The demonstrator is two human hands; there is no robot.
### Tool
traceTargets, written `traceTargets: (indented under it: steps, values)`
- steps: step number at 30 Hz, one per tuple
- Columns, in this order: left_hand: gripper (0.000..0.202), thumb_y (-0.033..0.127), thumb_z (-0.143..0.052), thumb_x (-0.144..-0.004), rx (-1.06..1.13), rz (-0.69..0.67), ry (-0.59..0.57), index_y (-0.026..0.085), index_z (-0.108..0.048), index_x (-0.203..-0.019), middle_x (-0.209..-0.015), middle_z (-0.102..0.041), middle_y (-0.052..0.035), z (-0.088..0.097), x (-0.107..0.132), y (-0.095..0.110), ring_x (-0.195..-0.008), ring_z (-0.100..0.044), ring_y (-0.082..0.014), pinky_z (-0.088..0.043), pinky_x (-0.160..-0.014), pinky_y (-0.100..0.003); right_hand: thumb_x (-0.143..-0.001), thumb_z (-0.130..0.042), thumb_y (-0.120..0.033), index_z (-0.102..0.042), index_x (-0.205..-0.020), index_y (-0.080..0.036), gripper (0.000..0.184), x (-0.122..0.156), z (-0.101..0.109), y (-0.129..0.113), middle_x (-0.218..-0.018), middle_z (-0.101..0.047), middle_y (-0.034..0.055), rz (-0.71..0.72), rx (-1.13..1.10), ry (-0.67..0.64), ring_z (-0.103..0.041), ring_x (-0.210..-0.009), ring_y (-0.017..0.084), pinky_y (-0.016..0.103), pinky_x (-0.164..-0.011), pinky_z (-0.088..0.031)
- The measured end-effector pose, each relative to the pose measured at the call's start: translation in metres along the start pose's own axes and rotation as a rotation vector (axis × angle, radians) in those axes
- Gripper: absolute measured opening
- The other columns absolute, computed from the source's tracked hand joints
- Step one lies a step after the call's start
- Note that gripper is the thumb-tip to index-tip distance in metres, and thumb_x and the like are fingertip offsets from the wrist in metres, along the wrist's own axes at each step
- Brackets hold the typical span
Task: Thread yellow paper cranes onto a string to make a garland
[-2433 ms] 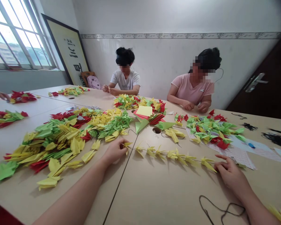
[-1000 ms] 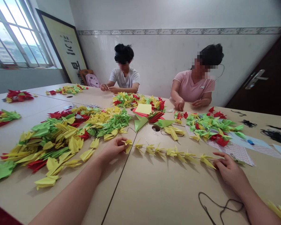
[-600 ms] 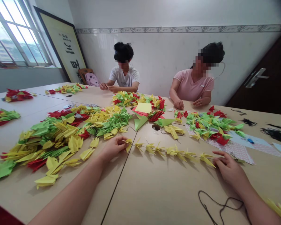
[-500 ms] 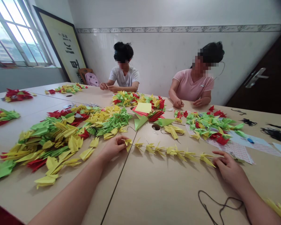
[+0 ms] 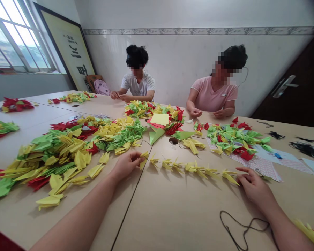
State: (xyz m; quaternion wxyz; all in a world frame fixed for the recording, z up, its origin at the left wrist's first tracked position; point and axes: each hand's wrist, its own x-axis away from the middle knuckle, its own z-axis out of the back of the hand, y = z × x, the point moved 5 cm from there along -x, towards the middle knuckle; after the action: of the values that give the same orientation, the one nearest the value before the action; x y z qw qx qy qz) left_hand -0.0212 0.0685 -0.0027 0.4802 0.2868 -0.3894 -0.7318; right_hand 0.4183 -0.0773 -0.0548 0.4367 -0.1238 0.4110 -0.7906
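Observation:
A string of yellow folded paper cranes (image 5: pixel 191 167) lies stretched across the tan table (image 5: pixel 172 216) between my two hands. My left hand (image 5: pixel 127 164) pinches its left end, fingers closed on the first yellow crane. My right hand (image 5: pixel 253 186) holds the right end, fingers curled on the thread beside the last crane. A big heap of loose yellow, green and red cranes (image 5: pixel 65 153) lies to the left of my left arm.
Two people sit across the table, one in a white shirt (image 5: pixel 137 85) and one in a pink shirt (image 5: pixel 214 97), both with their hands on paper. More crane piles (image 5: pixel 235 137) and square papers (image 5: pixel 161 120) lie mid-table. A black cord (image 5: pixel 240 230) loops near my right forearm.
The view has drifted slightly right and up. My hands have kept their grip on the string ends, with the left one shifting a little nearer the first crane.

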Motion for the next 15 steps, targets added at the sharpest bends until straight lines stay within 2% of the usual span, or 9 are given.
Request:
traceTargets:
  steps: [9, 15]
  values:
    - [0.033, 0.048, -0.054, -0.068, -0.044, -0.012, 0.021, 0.017, -0.062, -0.072, -0.062, -0.057, 0.0009, 0.0003, 0.0031, 0.0057, -0.055, -0.048, -0.0123, -0.036, -0.051, -0.021, -0.065, -0.047, -0.032, -0.055, -0.097, -0.021, 0.035, -0.0034, -0.0003, 0.0066, -0.062, -0.066, 0.0002, 0.008, 0.004, 0.006, -0.062, -0.06, 0.02, 0.03, -0.058, -0.045]
    - [0.035, 0.05, -0.054, -0.067, -0.014, 0.051, 0.027, 0.016, -0.062, -0.072, -0.058, -0.057, 0.0009, 0.0008, 0.0034, 0.0059, -0.052, -0.047, -0.0121, -0.034, -0.051, -0.021, -0.066, -0.046, -0.033, -0.057, -0.094, -0.022, 0.032, -0.0012, 0.0009, 0.0004, -0.06, -0.066, -0.0006, 0.059, 0.054, 0.038, -0.062, -0.058, 0.019, 0.029, -0.055, -0.045]
